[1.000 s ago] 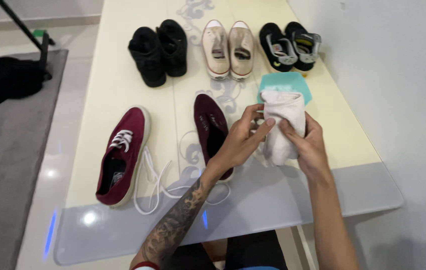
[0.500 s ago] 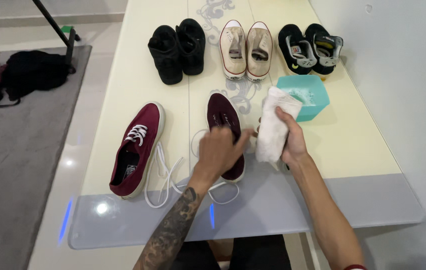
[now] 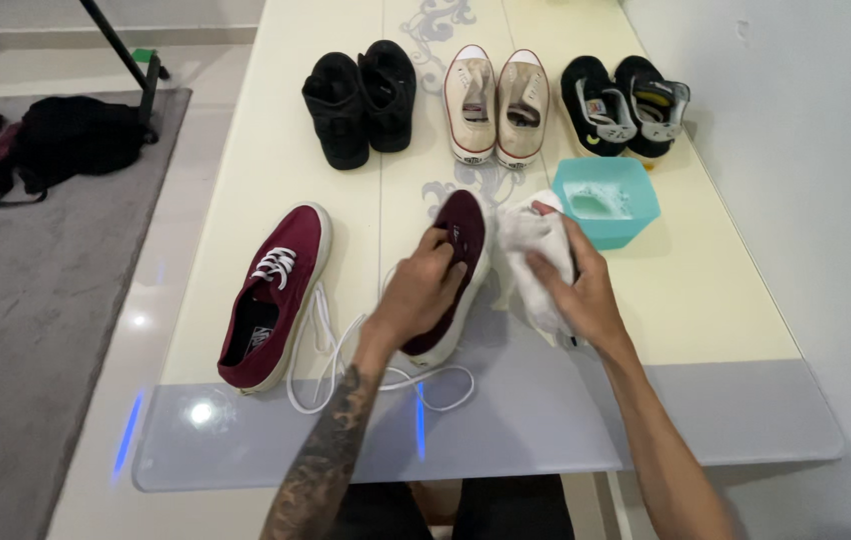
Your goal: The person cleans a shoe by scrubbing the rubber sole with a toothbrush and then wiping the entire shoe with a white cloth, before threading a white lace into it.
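Note:
My left hand point(image 3: 424, 292) grips a maroon sneaker point(image 3: 458, 232) without laces, tilting it on its side on the pale table point(image 3: 246, 180). A crumpled white cloth point(image 3: 534, 250) is in my right hand point(image 3: 578, 290), just right of that shoe and touching its white sole edge. The matching maroon sneaker point(image 3: 274, 296), laced, lies flat to the left. A loose white shoelace point(image 3: 346, 360) curls on the table between the two shoes and under my left forearm.
Along the far side stand a pair of black boots point(image 3: 358, 96), a pair of cream sneakers point(image 3: 498, 104) and a pair of black sneakers point(image 3: 626, 104). A turquoise bowl point(image 3: 608, 202) with soapy water sits right of the cloth. A black bag point(image 3: 70, 136) lies on the grey rug.
My left hand let go of the cloth and took hold of the unlaced maroon sneaker, tilting it up. My right hand kept the cloth and brought it down beside the shoe.

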